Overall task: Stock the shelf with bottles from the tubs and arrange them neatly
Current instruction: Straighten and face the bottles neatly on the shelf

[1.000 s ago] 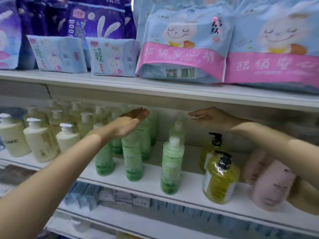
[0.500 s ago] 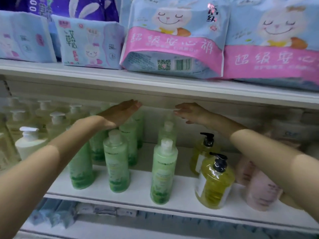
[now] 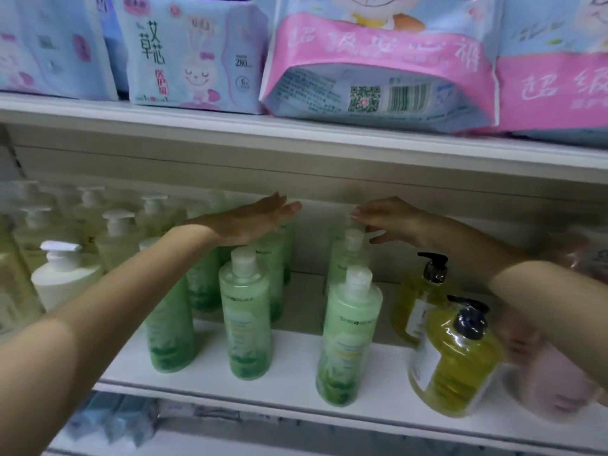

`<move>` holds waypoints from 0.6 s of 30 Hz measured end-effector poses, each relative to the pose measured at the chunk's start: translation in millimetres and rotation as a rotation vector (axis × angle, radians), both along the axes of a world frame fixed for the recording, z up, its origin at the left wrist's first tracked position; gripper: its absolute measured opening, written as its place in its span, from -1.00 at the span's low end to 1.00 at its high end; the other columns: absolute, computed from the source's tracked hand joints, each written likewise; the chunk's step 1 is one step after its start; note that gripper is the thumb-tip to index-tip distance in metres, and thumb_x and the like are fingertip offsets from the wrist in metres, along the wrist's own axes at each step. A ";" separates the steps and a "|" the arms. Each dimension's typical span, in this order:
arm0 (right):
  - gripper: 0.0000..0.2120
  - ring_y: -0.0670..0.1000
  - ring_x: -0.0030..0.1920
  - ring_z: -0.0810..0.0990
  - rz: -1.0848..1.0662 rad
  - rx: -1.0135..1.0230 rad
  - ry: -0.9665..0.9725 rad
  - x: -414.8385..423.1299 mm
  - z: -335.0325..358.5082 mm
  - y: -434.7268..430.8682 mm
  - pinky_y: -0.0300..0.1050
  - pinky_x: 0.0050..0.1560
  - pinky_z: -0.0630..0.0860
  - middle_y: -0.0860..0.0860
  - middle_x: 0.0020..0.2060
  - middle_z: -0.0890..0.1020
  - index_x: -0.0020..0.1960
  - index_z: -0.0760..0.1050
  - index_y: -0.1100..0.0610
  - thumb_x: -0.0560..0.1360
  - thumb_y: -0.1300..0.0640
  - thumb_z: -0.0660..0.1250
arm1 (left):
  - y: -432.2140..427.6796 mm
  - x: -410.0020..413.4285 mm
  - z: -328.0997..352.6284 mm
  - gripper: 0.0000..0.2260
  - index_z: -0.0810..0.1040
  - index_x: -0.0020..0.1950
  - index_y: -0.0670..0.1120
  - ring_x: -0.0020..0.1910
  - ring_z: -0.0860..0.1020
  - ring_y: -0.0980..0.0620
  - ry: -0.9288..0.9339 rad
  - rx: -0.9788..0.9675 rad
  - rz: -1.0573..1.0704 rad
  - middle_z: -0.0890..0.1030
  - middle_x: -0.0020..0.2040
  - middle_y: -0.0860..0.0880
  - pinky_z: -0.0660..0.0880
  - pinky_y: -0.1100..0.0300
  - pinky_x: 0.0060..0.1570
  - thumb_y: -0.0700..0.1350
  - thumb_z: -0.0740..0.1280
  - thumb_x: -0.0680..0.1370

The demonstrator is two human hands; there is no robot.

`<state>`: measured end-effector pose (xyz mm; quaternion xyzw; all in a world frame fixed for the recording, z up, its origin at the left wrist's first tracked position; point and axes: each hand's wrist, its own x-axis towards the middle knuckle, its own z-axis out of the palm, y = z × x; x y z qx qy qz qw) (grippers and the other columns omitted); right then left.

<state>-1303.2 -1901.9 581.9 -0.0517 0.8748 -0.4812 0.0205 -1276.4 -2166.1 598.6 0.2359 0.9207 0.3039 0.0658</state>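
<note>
On the upper shelf (image 3: 296, 136), packs (image 3: 194, 57) sit side by side along the front edge. On the middle shelf (image 3: 289, 380) below it, pump bottles (image 3: 62, 278) crowd the left end in several rows. To their right, capped bottles (image 3: 245, 317) stand in rows running front to back. Further right and apart from them is a row of two: the front bottle (image 3: 348, 337) near the shelf edge and the back bottle (image 3: 348, 255) directly behind it. Right of these, two jugs (image 3: 457, 360) stand one behind the other. The left hand (image 3: 250, 222) hovers over the capped bottles, the right hand (image 3: 391, 218) over the back bottle
</note>
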 end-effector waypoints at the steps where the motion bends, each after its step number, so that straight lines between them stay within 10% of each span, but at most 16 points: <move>1: -0.88 0.01 0.12 0.56 0.009 0.001 -0.006 -2.2 -1.7 -0.7 0.01 0.19 0.52 -0.04 0.04 0.62 0.00 0.56 -0.01 0.48 0.01 0.38 | -0.6 -1.5 -1.8 -0.52 0.04 0.56 0.00 0.55 -0.03 0.03 -0.031 -0.006 0.012 -0.03 0.58 0.01 0.00 0.30 0.34 0.09 -0.02 0.66; 18: -0.72 -0.15 -0.18 0.57 0.003 -0.124 0.072 -30.9 -14.6 -15.5 -0.36 -0.40 0.48 -0.03 -0.13 0.62 0.16 0.55 0.22 0.48 0.16 0.40 | -3.9 -33.1 -12.4 -0.20 -0.13 0.56 0.12 0.54 -0.10 0.15 -0.080 -0.130 0.060 -0.17 0.56 0.19 -0.12 0.09 0.50 0.45 -0.12 0.39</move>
